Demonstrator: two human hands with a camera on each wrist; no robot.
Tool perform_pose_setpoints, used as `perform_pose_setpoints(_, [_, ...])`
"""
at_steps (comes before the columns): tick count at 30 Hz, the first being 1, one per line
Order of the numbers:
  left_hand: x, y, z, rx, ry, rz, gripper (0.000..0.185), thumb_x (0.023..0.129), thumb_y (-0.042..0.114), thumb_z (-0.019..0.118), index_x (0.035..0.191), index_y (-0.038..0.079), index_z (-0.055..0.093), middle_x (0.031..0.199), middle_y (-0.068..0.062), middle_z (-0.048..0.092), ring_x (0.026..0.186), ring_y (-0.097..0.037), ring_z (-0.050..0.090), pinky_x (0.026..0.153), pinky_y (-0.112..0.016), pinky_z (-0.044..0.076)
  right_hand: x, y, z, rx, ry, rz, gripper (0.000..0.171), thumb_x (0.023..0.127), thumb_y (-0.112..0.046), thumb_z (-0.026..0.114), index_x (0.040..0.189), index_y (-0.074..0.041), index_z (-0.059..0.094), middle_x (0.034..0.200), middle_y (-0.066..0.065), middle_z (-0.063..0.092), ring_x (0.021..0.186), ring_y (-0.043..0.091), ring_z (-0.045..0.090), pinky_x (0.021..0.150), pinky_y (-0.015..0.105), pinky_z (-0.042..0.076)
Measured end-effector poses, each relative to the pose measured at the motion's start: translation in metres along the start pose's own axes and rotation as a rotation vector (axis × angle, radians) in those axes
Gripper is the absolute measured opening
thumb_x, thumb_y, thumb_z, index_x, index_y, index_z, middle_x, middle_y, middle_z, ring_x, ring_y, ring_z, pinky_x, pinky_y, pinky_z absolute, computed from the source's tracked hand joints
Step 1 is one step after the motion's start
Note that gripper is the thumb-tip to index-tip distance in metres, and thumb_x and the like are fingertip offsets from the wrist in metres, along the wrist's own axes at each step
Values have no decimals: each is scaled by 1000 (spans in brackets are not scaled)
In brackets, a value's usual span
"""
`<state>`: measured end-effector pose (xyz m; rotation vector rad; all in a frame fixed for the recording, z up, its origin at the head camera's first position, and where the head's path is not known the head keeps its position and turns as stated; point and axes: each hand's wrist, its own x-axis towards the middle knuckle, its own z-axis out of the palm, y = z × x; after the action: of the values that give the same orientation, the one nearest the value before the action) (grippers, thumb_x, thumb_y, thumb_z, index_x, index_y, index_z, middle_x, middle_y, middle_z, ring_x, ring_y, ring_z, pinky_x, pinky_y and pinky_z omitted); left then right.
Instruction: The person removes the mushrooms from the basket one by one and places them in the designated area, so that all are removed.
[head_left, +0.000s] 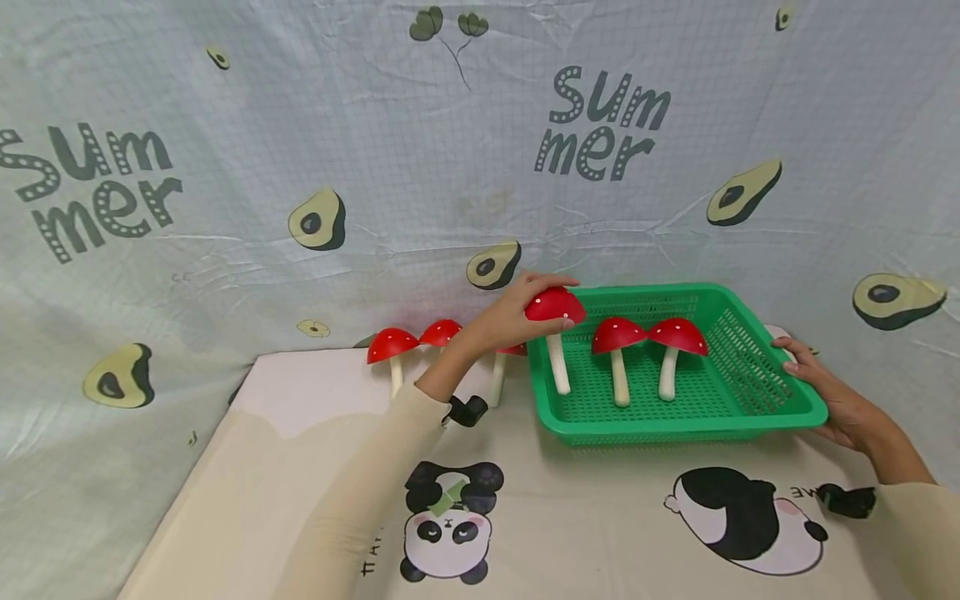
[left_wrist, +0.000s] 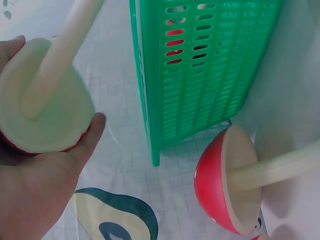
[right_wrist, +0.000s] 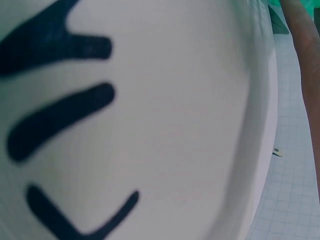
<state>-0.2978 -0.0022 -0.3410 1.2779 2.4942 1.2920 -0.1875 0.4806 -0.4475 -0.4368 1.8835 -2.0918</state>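
Left hand (head_left: 517,312) grips a red mushroom (head_left: 553,307) by its cap over the basket's (head_left: 678,421) left edge, right hand (head_left: 821,392) lies flat against its right rim; stem should go down upright, clear of the two mushrooms (head_left: 648,337) inside.

Long cream sleeves, black wrist-straps

A pale grid-patterned backdrop cloth (head_left: 465,167) printed with avocados and "Summer" hangs from nine to three o'clock; a panda-print table cover (head_left: 570,525) lies at six.
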Motion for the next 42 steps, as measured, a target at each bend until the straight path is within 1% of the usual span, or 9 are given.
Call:
perform_pose_setpoints(4, [-7,0,-4,-17,25,-4,54,91,36,74,142,27,56,140,0,50,125,-17,49,89,-31,57,0,1,0,7,-4,-1,34,112,-19,20,138,-39,26,122,-7,56,99,17,70,76,38,62])
perform_pose_setpoints(8, [-14,1,-8,5,37,14,52,91,33,75,140,25,59,142,5,53,127,-13,48,92,-32,55,1,1,-1,19,-10,-1,34,112,-19,20,138,-40,26,123,-7,56,99,17,70,77,38,62])
perform_pose_setpoints(11, [-19,3,-12,11,44,22,51,91,32,75,139,24,59,142,6,54,127,-13,49,93,-32,55,1,1,-1,25,-13,-3,35,112,-18,20,138,-40,26,123,-7,56,99,17,70,77,38,62])
perform_pose_setpoints(15, [-27,5,-18,6,53,23,51,91,31,75,139,23,59,140,5,55,125,-14,50,92,-33,55,0,1,0,23,-17,-7,35,112,-18,19,138,-39,26,122,-7,57,99,16,70,76,38,62])
perform_pose_setpoints(22, [-41,5,-31,19,63,-2,51,93,31,73,140,22,57,139,4,55,122,-17,52,91,-35,56,1,0,1,37,-24,-14,35,112,-17,20,139,-38,26,123,-5,57,99,18,71,76,38,62])
perform_pose_setpoints(27, [-52,5,-38,2,62,-15,51,92,30,73,141,22,57,140,2,54,122,-20,52,91,-37,57,0,-1,1,8,-17,-13,35,111,-17,19,139,-38,25,123,-7,57,99,17,71,76,38,62])
perform_pose_setpoints(32, [-60,2,-42,36,72,-32,52,91,30,74,140,24,58,141,1,51,126,-21,48,92,-39,57,0,-1,1,-15,5,-6,34,111,-18,20,139,-38,25,122,-8,57,98,16,71,75,37,62])
perform_pose_setpoints(36, [-67,-1,-45,60,74,-30,51,90,28,75,139,23,60,140,0,51,128,-22,47,94,-41,56,0,0,0,3,-3,-7,35,111,-18,20,139,-39,25,123,-7,56,99,17,71,76,38,62])
perform_pose_setpoints(42, [-78,-5,-50,84,79,-50,54,90,30,76,140,26,59,141,1,53,127,-21,49,95,-43,55,1,0,0,30,-19,-11,35,111,-18,20,139,-38,25,123,-6,56,100,18,71,77,39,62])
